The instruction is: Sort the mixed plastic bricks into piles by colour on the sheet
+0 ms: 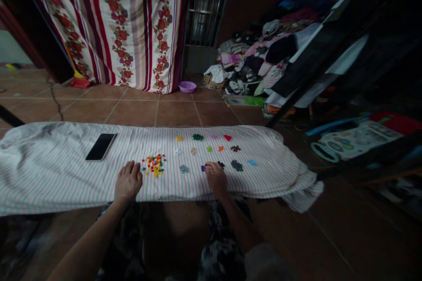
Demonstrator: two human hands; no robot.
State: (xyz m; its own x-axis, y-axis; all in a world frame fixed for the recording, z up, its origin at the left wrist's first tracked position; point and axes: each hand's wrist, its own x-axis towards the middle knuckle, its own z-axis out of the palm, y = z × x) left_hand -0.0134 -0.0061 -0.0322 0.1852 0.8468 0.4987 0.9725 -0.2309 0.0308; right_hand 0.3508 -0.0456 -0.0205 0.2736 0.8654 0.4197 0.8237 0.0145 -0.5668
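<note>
A mixed heap of tiny plastic pieces point(154, 164), mostly red, orange, yellow, white and green, lies on the striped cloth. Just left of it my left hand point(128, 180) rests palm down, fingers stretched out and holding nothing. Over at the small purple pieces point(203, 168), my right hand point(216, 178) has its thumb and fingertips pinched together. Whatever is between them is too small to make out. Black pieces point(221, 165) show partly behind that hand. Around it are single-colour clusters: grey pieces point(183, 169), dark grey pieces point(236, 165) and lime pieces point(209, 149).
The striped cloth point(66, 184) covers a long narrow table. A phone point(101, 147) lies at its left. More colour clusters, such as dark green pieces point(198, 137), sit farther back. Beyond are a floral curtain point(132, 26), a purple basin point(187, 87) and a clothes pile point(253, 59).
</note>
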